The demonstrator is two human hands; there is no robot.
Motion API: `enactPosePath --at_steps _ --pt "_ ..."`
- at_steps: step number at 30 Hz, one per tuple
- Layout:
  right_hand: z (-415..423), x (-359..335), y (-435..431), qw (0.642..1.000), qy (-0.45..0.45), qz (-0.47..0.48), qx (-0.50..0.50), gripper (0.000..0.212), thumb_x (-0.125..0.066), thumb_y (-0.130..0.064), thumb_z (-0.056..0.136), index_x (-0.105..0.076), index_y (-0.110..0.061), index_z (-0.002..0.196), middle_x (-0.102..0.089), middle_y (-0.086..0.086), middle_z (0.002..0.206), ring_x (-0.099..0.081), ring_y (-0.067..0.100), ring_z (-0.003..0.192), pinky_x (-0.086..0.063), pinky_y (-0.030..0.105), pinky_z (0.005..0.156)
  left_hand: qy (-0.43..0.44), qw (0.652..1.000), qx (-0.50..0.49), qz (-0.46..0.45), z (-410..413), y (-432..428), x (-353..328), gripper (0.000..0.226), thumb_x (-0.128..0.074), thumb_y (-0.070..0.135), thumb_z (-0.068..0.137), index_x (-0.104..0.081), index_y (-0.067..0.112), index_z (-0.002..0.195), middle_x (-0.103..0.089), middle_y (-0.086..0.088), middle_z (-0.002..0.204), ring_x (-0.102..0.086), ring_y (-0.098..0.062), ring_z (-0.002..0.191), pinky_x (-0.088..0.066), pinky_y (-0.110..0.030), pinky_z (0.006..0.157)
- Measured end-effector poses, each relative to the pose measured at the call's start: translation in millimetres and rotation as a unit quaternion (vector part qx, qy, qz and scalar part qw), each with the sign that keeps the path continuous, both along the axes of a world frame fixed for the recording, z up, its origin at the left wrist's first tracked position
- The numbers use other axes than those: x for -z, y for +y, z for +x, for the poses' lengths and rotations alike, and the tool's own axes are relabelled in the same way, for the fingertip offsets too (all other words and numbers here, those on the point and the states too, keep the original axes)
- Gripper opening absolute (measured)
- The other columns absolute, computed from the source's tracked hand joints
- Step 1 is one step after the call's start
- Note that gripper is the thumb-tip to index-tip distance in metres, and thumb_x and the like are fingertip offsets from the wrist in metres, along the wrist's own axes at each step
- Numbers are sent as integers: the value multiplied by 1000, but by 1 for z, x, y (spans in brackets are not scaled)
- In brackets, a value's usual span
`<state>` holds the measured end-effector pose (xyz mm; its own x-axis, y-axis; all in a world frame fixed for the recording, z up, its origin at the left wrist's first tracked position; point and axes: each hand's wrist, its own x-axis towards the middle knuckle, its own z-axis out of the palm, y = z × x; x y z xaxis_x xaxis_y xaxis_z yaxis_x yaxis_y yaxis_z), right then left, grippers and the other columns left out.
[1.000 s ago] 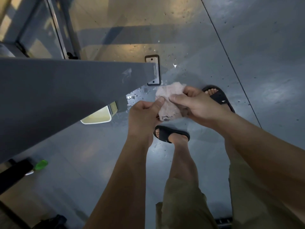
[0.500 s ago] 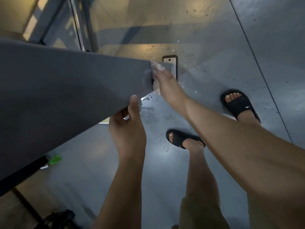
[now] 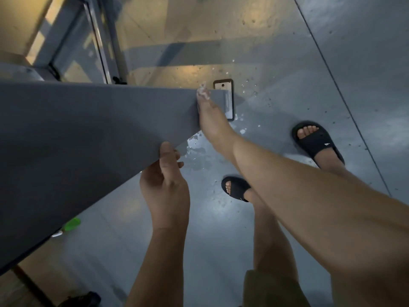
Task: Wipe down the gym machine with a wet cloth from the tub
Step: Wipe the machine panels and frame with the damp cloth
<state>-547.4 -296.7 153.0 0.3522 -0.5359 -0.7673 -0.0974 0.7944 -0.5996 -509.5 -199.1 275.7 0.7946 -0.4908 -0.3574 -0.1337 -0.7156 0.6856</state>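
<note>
**Head view: cloth pressed to the beam's end**

Head camera looks down past a broad grey beam [image 3: 88, 134] of the gym machine, which runs in from the left edge and ends near the middle of the frame. The right hand [image 3: 210, 122] reaches to that end, its fingers [image 3: 204, 103] close together with the tips curled into a pale, wet-looking cloth [image 3: 202, 93], which is pressed against the beam's upper corner (the thumb is hidden, so I cannot tell how it lies). The left hand [image 3: 164, 189] grips the beam's lower edge nearer the person, thumb laid up against the near face and fingers curled underneath.

Below, the grey floor [image 3: 332, 63] is spotted with water drops, with a small puddle [image 3: 197, 156] just under the beam's end. A metal plate [image 3: 222, 85] is fixed to the floor beyond the cloth. Both feet wear black slides [image 3: 316, 142], and something green [image 3: 72, 223] lies near the left edge.
</note>
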Motion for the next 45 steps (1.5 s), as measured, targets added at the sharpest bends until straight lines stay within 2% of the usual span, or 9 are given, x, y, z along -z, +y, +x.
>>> enactPosePath --at_steps 5,12,18,24,29,32,35,40,45 --pt "-11 -67 55 989 -78 -129 -2 52 -26 -27 113 -17 -17 163 -13 -9 170 -7 0 155 -8 26 128 3 1000 10 -13 5 2 3 39 -49 55 90 -68 21 92 -73 0 86 -71 -17 84 -51 -19 73" --pt "-1 1 9 1000 -11 8 9 55 -23 -45 113 -15 -27 164 -13 -9 170 -9 8 157 -7 37 129 -6 999 31 4 12 6 1 34 -50 43 93 -65 12 88 -69 4 80 -66 -3 75 -48 -10 71" --pt "-7 -73 68 986 -145 -82 22 60 -24 -64 104 -13 -46 160 -26 -12 166 -18 9 155 -13 46 129 1 998 55 -9 13 10 -2 33 -48 39 94 -67 14 85 -71 10 78 -68 -6 79 -50 -16 73" --pt "-7 -13 24 999 -9 -31 -20 57 -17 -58 108 -17 -40 162 -20 -15 168 -17 6 155 -12 38 129 3 999 52 -7 15 13 -5 45 -44 54 85 -64 14 84 -67 12 75 -66 -7 77 -50 -13 72" --pt "-1 -47 25 999 -27 6 41 54 -34 -56 108 -27 -41 159 -21 -28 161 -18 -5 150 -14 35 129 8 999 46 -1 14 9 -15 49 -49 51 82 -60 3 83 -58 -13 75 -57 -12 72 -47 -16 67" --pt "-11 -116 44 992 -86 -86 26 49 -37 -39 111 -25 -37 159 -18 -34 158 -10 -13 150 -10 30 129 81 996 4 -34 12 15 -23 18 -54 30 87 -70 24 82 -69 8 81 -63 -5 83 -48 -19 76" --pt "-18 -152 65 972 -133 -191 11 52 -40 -30 111 -17 -54 151 -17 -19 168 -16 2 155 -26 41 126 107 993 -24 -34 8 22 -33 38 -47 -4 102 -62 30 94 -68 37 91 -61 16 90 -43 -5 80" --pt "-9 -87 38 996 -28 -80 -20 51 -25 -59 106 -11 -58 155 -26 -9 168 -28 13 153 -26 46 126 46 996 -73 -28 22 17 -32 42 -27 -3 101 -61 9 79 -63 -2 76 -59 -21 80 -49 -31 72" --pt "0 -64 27 998 -55 13 2 60 -25 -62 106 -6 -47 161 -8 -17 170 -9 9 157 -13 53 128 48 988 -138 -50 20 13 -42 37 -29 8 102 -62 12 86 -62 -9 87 -60 -21 86 -50 -35 76"
